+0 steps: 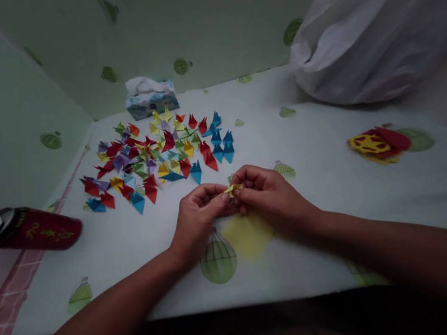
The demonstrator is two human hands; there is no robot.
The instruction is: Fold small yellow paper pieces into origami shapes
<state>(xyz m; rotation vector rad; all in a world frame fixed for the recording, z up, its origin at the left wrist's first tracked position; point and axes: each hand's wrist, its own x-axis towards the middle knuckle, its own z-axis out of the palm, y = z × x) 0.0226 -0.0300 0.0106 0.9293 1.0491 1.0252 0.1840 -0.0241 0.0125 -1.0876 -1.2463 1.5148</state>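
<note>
Left hand (pixel 199 216) and right hand (pixel 274 193) are close together, both pinching a small folded yellow paper (pixel 233 189) over the near middle of the table (pixel 308 273). Nearer the body, beneath the hands, lies a yellow sheet (pixel 249 240). Colourful paper birds (pixel 169 140) crowd the left beyond them, between a red can (pixel 42 227) and a white bag (pixel 371 31).
</note>
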